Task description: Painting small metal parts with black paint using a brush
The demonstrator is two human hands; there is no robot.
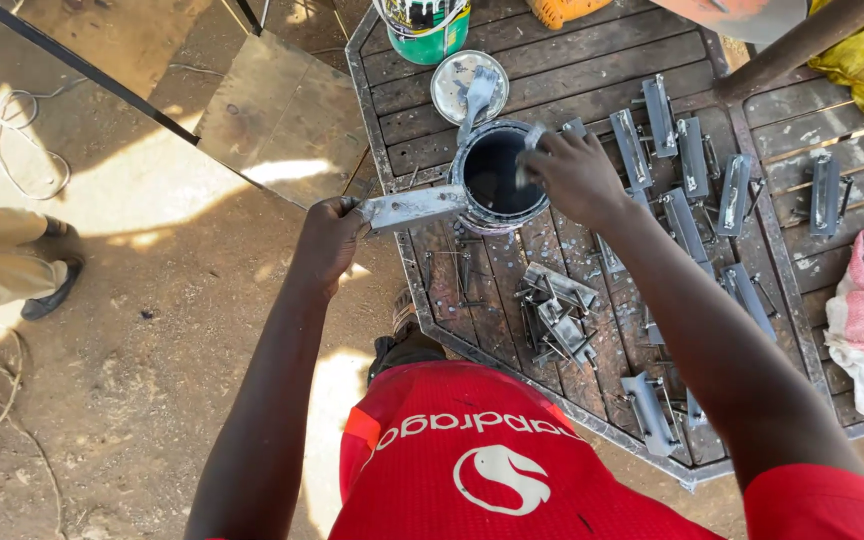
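In the head view, a flat grey metal piece (414, 208) is gripped at one end by the left hand (330, 240), fingers closed around it, its far end held against the rim of the paint can (497, 176). A brush (527, 150) is pinched by the right hand (577, 175) just above the can's dark opening. Beyond the hands, a round lid (464, 82) is seen on the table (592, 60) (a stick lies across it). Right of the right hand, painted metal brackets (687, 160) are laid out.
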